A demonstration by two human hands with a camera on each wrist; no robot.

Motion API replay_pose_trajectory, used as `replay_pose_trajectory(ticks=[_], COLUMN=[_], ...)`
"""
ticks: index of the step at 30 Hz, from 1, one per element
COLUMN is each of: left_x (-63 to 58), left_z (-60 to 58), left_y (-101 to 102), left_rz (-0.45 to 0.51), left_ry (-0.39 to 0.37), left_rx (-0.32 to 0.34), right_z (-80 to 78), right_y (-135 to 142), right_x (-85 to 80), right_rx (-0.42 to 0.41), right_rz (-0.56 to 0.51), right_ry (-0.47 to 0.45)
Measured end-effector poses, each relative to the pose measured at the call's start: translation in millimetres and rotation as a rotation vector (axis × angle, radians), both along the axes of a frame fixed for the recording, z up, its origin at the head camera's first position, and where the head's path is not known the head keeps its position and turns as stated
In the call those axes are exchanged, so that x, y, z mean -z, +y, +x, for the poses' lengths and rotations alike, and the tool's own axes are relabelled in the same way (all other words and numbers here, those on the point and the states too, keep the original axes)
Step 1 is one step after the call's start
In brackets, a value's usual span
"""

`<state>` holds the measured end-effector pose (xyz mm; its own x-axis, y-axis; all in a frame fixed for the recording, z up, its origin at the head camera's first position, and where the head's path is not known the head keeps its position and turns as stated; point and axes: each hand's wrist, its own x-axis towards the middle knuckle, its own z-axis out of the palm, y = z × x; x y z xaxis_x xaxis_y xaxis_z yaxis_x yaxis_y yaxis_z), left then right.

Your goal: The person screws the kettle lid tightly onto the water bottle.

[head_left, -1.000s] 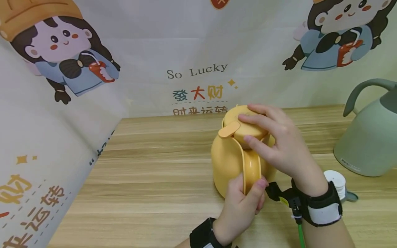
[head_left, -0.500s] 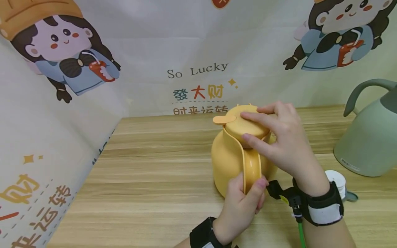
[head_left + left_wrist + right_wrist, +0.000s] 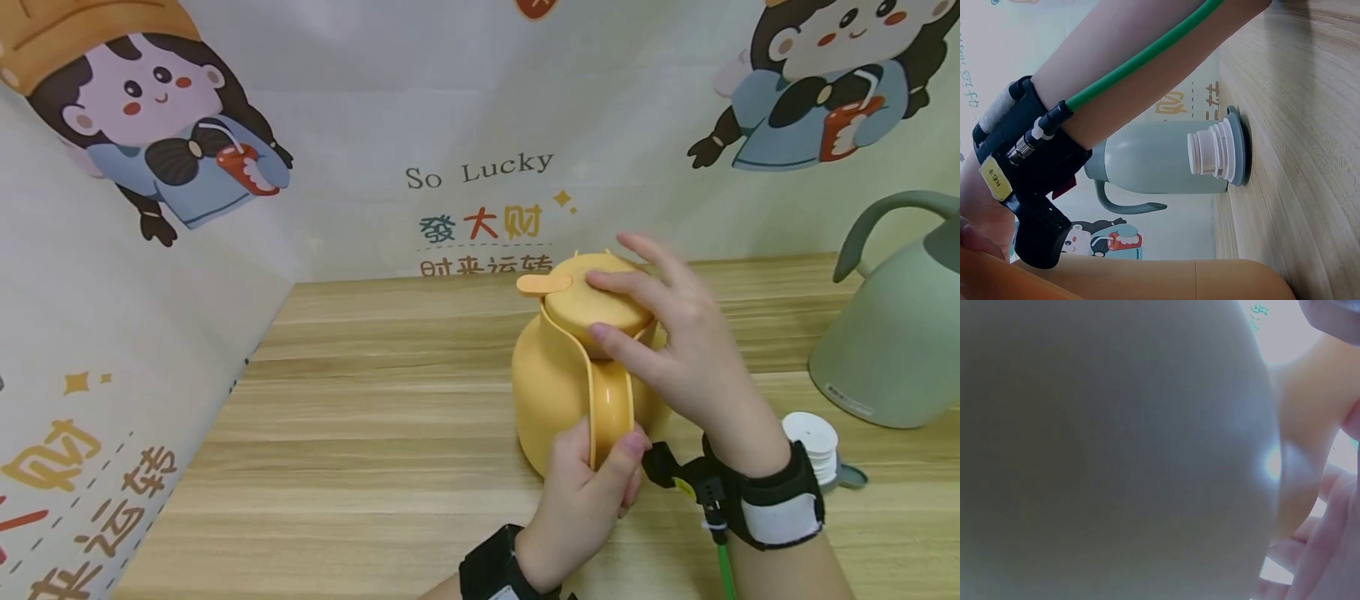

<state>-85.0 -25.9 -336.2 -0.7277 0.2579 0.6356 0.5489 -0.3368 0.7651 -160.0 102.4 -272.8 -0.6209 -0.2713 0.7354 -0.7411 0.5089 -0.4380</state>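
In front of me a pale brown table [image 3: 337, 433], its streaky grain running from side to side, reaches back to a whitish sheet [image 3: 337, 108]. Printed there are the words "So Lucky" [image 3: 480, 171] over rows of coloured Chinese characters [image 3: 480, 223], with one cartoon figure [image 3: 161, 117] to the left and another [image 3: 832, 92] to the right, each with a red cup. A red badge [image 3: 536, 7] is cut off above. On the left, a white side panel [image 3: 172, 333] slants along the table, bearing orange sparkles [image 3: 77, 382] and larger lettering [image 3: 146, 471]. Soft light leaves faint shading.

Smooth matt jug [image 3: 551, 392], glossy handle [image 3: 611, 404], wood-grained tabletop [image 3: 360, 433]
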Motion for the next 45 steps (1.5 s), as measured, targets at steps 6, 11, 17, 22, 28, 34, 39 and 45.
replay_pose_trajectory(ticks=[6, 11, 17, 22, 28, 34, 39, 45], left_x=[0.0, 5.2, 20.9, 18.6, 2.9, -6.2, 4.7, 18.9], left_z=[0.7, -0.9, -7.1, -6.7, -1.4, 1.1, -3.3, -8.2], left_y=[-0.8, -0.2, 2.6, 2.5, 0.1, -1.3, 0.6, 2.8], left_rz=[-0.006, -0.002, 0.001, 0.002, 0.005, 0.0, -0.006, -0.006], left_ry=[-0.01, -0.007, -0.008, -0.009, 0.002, 0.028, 0.033, 0.016], left_rx=[0.0, 0.007, 0.008, 0.008, 0.012, 0.009, -0.001, -0.004], right_z=[0.7, 2.0, 2.7, 2.3, 2.1, 0.9, 0.2, -0.2], right_y=[0.6, 1.2, 1.8, 2.0, 2.0, 3.1, 4.5, 5.4], right_x=[0.3, -0.2, -1.1, -1.8, -2.8, -3.6, -4.3, -3.8], right_rx=[-0.01, 0.007, 0.022, 0.034, 0.042, 0.035, 0.03, 0.035], right_rz=[0.022, 0.047, 0.066, 0.073, 0.078, 0.071, 0.06, 0.056], right_ry=[-0.035, -0.04, -0.049, -0.04, -0.032, 0.01, 0.045, 0.056])
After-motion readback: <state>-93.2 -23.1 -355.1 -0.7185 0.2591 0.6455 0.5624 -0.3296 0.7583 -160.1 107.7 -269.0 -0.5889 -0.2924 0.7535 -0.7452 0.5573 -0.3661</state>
